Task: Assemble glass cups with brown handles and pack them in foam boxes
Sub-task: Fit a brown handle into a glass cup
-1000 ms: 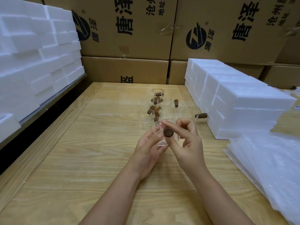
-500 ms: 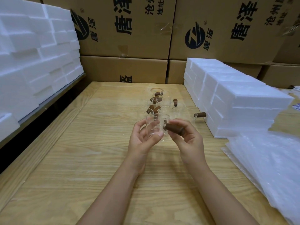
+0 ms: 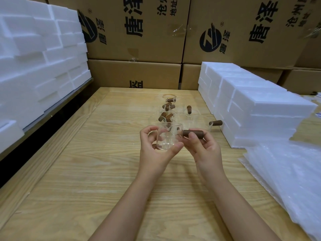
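Both hands work close together just above the table. The left hand holds the glass cup upright, fingers curled round its far side and the thumb lying across the near wall. The right hand pinches the brown handle between thumb and fingertips. That handle lies about level, its left end meeting the cup's wall near the rim. Whether it is fully seated I cannot tell, since the clear glass hides the joint.

The step in hand looks like fitting the handle onto the cup. To do it well, the left hand should probably brace the wall opposite the joint, so the push is met by the palm and not by thin glass alone. The handle ought to go on straight, along its own length. A slight twist may ease it home, but any sideways lean at the joint risks snapping the glass. A firm, even push seems right, followed by a light tug to check that it holds.

Behind the hands, more cups and loose handles stand in a cluster on the table. One handle sticks out to the right there, seemingly already on a cup, near the foam boxes. Those boxes are stacked on the right side of the table, so packing should be a short reach once this cup is done. Clear plastic bags lie in front of the stack.
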A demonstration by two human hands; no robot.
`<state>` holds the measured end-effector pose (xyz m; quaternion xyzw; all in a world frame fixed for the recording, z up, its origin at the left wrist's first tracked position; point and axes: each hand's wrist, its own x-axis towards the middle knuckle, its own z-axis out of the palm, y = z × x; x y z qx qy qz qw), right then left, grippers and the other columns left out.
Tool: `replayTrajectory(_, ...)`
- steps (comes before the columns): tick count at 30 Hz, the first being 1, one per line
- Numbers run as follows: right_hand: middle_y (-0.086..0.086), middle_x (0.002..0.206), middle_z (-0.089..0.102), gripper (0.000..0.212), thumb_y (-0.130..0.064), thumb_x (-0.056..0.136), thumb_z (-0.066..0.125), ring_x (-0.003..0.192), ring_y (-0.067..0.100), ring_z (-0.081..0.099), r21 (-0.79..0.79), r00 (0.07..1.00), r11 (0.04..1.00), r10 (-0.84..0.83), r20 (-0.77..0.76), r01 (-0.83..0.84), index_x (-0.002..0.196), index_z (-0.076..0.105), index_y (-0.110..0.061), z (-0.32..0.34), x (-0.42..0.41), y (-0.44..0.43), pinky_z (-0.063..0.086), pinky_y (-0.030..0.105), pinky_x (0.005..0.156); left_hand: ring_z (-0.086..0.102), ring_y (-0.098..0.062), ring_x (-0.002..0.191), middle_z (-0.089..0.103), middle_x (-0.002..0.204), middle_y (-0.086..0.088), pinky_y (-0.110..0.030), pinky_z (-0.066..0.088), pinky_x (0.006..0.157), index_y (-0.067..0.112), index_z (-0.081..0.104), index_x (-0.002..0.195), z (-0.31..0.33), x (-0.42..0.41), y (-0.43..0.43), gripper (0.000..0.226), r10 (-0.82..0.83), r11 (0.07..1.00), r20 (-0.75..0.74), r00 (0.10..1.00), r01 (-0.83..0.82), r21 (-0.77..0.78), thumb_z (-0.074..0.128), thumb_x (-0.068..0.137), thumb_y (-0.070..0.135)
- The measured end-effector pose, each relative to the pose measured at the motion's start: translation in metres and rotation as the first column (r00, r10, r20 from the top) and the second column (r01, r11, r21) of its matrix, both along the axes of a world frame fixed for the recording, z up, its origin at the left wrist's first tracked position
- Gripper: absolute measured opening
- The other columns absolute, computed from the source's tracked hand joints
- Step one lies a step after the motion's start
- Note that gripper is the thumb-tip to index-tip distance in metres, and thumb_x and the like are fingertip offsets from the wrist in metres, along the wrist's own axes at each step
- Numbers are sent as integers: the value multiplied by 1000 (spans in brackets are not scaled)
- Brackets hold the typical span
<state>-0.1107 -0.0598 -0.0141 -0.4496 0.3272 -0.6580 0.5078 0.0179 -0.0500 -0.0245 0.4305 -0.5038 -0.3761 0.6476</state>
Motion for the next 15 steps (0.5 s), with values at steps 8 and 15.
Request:
replayTrajectory(8,27,115,62,13,-15,91,54,111,42,60,180,966,973,95,242,-141,101,54,-6,-1,0,-4,52,46,94,52,4,120,53,133,23,-15,41,94,42,37,132,3,3,6,86,113,983,325,939,-58,-173,88,65,26)
replayTrajectory(15,24,109,68,12,-10,100,39,107,30,66,215,954,960,115,276,-178,94,49,-6,-1,1,-6,55,37,87,46,5,127,47,138,23,-14,38,102,37,42,127,-2,3,3,76,172,953,407,897,-46,-300,85,70,12)
